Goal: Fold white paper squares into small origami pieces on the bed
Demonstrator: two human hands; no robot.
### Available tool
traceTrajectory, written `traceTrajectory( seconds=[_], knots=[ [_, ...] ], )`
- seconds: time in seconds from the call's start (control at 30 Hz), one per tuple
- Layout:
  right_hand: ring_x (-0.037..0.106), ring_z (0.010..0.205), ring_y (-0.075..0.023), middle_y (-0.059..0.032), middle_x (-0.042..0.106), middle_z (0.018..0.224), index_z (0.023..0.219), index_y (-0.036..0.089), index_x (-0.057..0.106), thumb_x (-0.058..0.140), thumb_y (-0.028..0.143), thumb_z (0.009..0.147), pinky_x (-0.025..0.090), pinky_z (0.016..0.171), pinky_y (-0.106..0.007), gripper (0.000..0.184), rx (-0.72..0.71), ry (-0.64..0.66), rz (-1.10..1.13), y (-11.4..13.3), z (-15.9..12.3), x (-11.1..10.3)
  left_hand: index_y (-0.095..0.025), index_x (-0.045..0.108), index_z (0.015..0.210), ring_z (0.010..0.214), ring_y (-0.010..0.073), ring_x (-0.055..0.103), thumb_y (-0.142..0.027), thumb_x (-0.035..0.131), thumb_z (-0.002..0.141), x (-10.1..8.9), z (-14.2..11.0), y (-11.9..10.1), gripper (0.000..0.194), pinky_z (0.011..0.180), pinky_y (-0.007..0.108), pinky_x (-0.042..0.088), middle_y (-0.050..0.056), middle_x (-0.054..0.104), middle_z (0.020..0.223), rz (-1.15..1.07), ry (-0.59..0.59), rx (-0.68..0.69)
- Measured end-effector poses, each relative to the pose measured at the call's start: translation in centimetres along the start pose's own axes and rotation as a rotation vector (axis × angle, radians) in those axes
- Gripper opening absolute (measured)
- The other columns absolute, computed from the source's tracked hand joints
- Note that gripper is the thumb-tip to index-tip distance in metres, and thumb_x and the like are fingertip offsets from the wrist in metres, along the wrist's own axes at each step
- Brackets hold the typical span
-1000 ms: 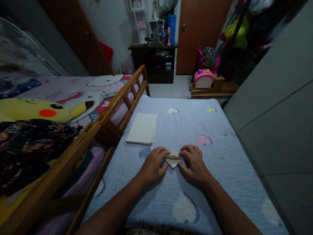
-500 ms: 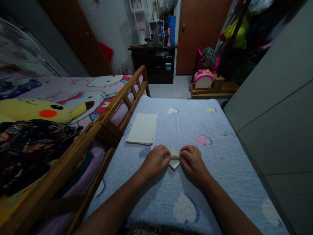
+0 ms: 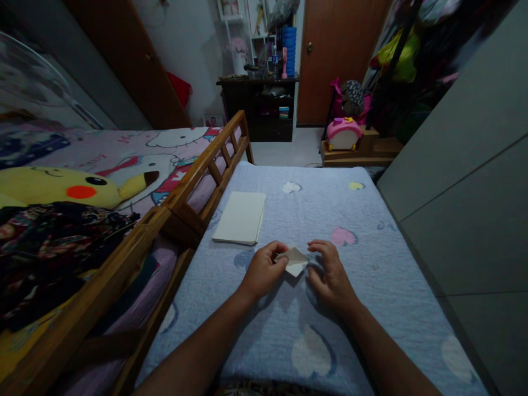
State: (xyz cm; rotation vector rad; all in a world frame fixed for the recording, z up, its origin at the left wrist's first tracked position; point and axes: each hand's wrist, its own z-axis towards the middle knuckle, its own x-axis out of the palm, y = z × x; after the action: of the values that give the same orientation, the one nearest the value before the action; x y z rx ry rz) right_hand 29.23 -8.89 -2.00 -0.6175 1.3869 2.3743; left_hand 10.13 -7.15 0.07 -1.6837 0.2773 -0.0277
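A small piece of folded white paper (image 3: 297, 262), roughly diamond-shaped, is pinched at its left corner between the thumb and fingers of my left hand (image 3: 264, 270). It appears raised a little above the blue bedcover, with a shadow below. My right hand (image 3: 330, 276) is beside the paper's right corner, thumb and fingers spread apart, with nothing between them. Beyond my left hand, a stack of white paper sheets (image 3: 241, 218) lies on the blue bedcover (image 3: 305, 214).
A wooden bed rail (image 3: 206, 173) runs along the left, with a yellow plush toy (image 3: 61, 187) and dark patterned cloth (image 3: 58, 242) behind it. A pale cabinet (image 3: 466, 220) borders the right side. A dark dresser (image 3: 258, 110) and a pink toy case (image 3: 344, 133) stand ahead.
My right hand has let go of the folded paper and its fingers have spread. The paper has tilted and shows more of its surface, still held by my left hand.
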Motion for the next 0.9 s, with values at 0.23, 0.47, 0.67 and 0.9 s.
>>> traceTrajectory(
  seconds=[0.23,0.47,0.67,0.9],
  knots=[
    [0.047,0.11,-0.0292,-0.0118,0.051,0.118,0.115,0.021,0.051,0.062,0.014,0.079,0.042,0.094,-0.048,0.038,-0.104,0.031,-0.184,0.5,-0.1,0.6,-0.016,0.058,0.09,0.046,0.0084,0.045,-0.023,0.057,0.069,0.7,0.6,0.3,0.023,0.046,0.021,0.035,-0.005,0.054,0.064,-0.156,-0.033,-0.196],
    [0.05,0.097,-0.0235,-0.0074,0.057,0.102,0.097,0.021,0.057,0.049,0.005,0.086,0.044,0.084,-0.04,0.021,-0.113,0.055,-0.136,0.0,0.3,0.8,-0.018,0.053,0.11,0.066,0.0113,0.054,-0.02,0.064,0.07,1.0,-0.1,-0.1,0.042,0.062,0.022,0.041,-0.003,0.059,0.076,-0.276,0.013,-0.12],
    [0.05,0.102,-0.0237,-0.0079,0.056,0.107,0.105,0.022,0.059,0.046,0.005,0.088,0.044,0.087,-0.041,0.027,-0.117,-0.004,-0.118,0.1,0.1,0.7,-0.023,0.044,0.131,0.107,0.022,0.058,-0.031,0.076,0.072,1.0,-0.6,0.6,0.067,0.093,0.034,0.044,0.007,0.059,0.116,-0.488,0.123,0.041],
    [0.05,0.104,-0.0231,-0.0079,0.058,0.108,0.106,0.022,0.06,0.043,0.011,0.095,0.044,0.089,-0.041,0.023,-0.071,0.006,-0.077,0.5,0.1,0.6,-0.026,0.044,0.134,0.125,0.0253,0.05,-0.027,0.079,0.072,1.0,-1.1,0.8,0.071,0.109,0.04,0.035,0.009,0.055,0.13,-0.54,0.227,0.096]
  ],
)
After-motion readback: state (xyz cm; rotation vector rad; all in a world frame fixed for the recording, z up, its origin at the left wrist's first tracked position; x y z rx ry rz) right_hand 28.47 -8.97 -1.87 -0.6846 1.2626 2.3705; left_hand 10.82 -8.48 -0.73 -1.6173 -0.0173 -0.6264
